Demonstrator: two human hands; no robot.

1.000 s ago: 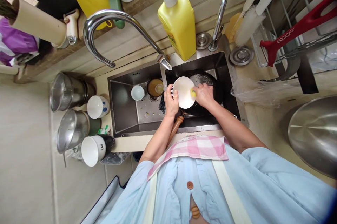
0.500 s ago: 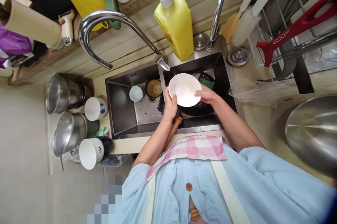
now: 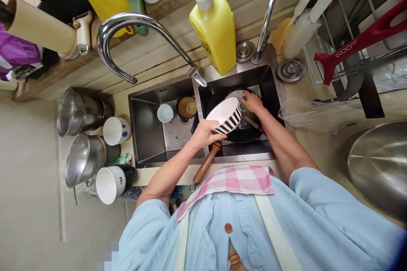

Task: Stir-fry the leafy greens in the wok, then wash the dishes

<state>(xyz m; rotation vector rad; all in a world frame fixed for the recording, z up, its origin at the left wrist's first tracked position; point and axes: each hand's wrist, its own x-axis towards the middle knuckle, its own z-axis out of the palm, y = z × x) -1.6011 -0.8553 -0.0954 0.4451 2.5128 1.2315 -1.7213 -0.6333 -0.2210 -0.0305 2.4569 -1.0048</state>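
Note:
Tilted on its side over the right basin is a white bowl (image 3: 223, 115) with black stripes round its outside. My left hand (image 3: 205, 132) grips it by its lower left wall, thumb near the rim. My right hand (image 3: 253, 102) reaches down beyond the bowl, its fingers closed on a green sponge (image 3: 244, 98) that is mostly hidden by them. Under both lies a dark wok (image 3: 235, 137) with a wooden handle (image 3: 206, 163) that sticks out over the sink's front edge. A knife (image 3: 252, 123) rests in the wok by my right wrist.
In the left basin (image 3: 148, 135) stand a pale cup (image 3: 165, 113) and a brown bowl (image 3: 186, 107). A curved tap (image 3: 149, 20) arches above. Behind the sink rises a yellow soap bottle (image 3: 218, 29). Metal pots (image 3: 76, 112) and white bowls crowd the left counter; a large steel bowl (image 3: 381, 165) sits right.
My right hand has let go of the bowl and moved to the sponge. My left hand has tilted the bowl, bringing its striped outside into view.

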